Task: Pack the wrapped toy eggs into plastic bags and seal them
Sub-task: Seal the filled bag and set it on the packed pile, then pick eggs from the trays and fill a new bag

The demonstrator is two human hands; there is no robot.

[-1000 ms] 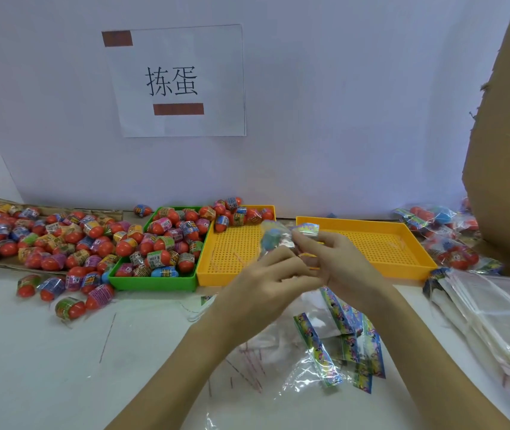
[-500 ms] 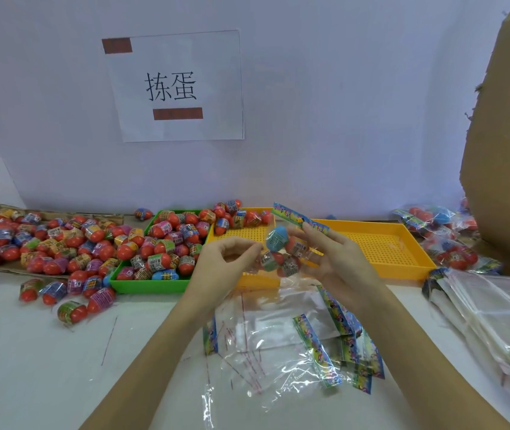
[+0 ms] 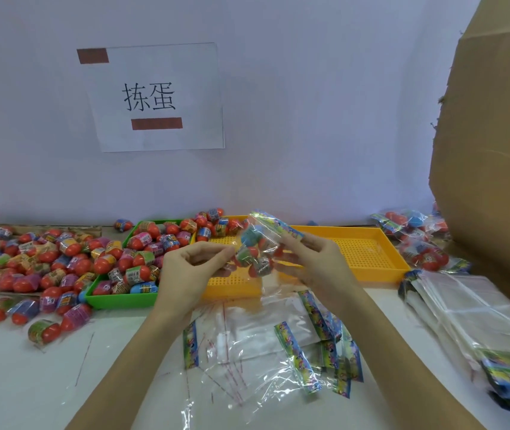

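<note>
Bag point(image 3: 255, 249) w/ eggs is held up btwn both hands over the yellow tray point(image 3: 368, 262), long axis tilted, printed header strip up-right, eggs sagging down-left. R hand point(image 3: 312, 262) pinches it just under the header; L hand point(image 3: 191, 268) sits at its left edge, fingers curled, can't tell if it's actually gripping. R hand is nearer the open end, so sealing prob turns on it.
</note>
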